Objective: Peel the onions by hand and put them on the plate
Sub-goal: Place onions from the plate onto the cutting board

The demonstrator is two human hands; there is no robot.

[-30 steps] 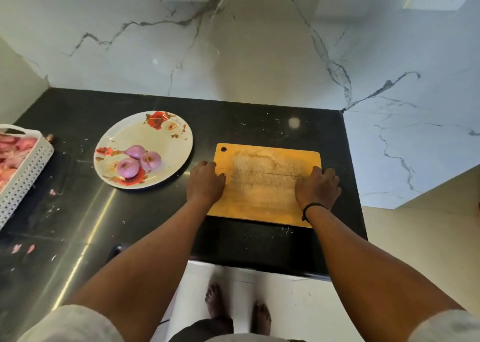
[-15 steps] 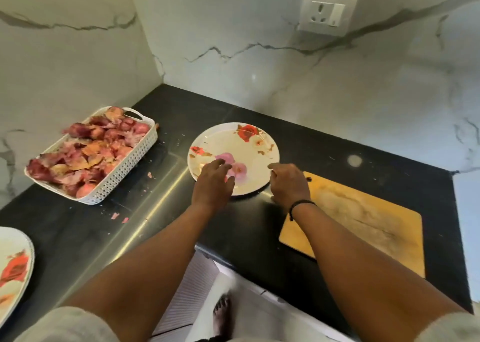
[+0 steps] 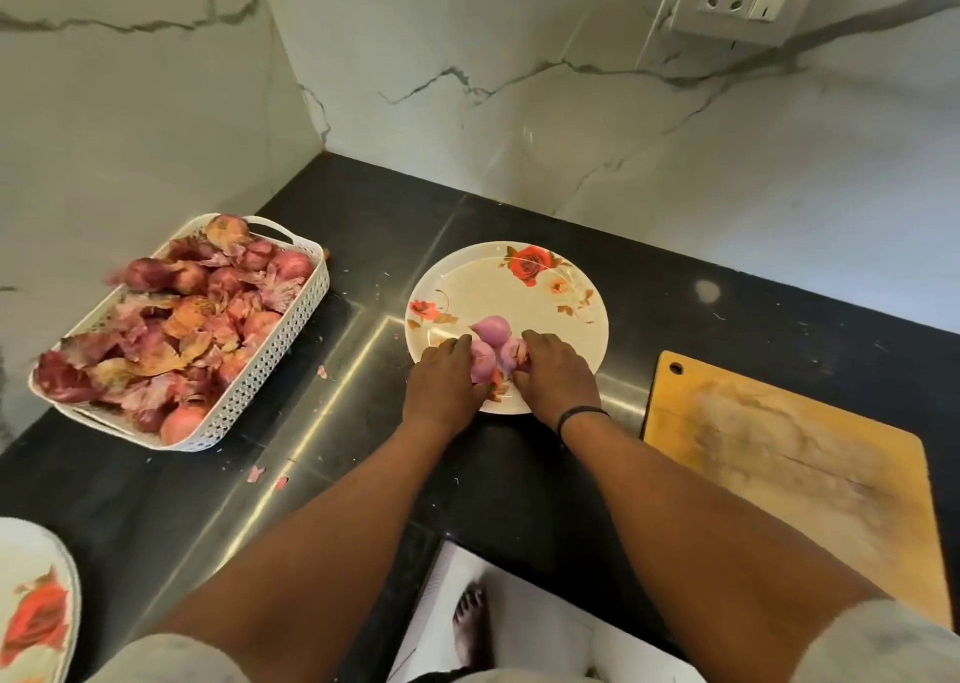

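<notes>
Head view shows my left hand (image 3: pixel 444 383) and right hand (image 3: pixel 556 376) cupping three peeled purple onions (image 3: pixel 491 344) between them on the floral white plate (image 3: pixel 576 313); unpeeled red onions fill the white perforated basket (image 3: pixel 270 365) well left of my left hand, so much is left, I judge

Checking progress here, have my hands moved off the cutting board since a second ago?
Yes. Both hands, left and right, moved leftward from the cutting board onto the peeled onions on the plate.
</notes>
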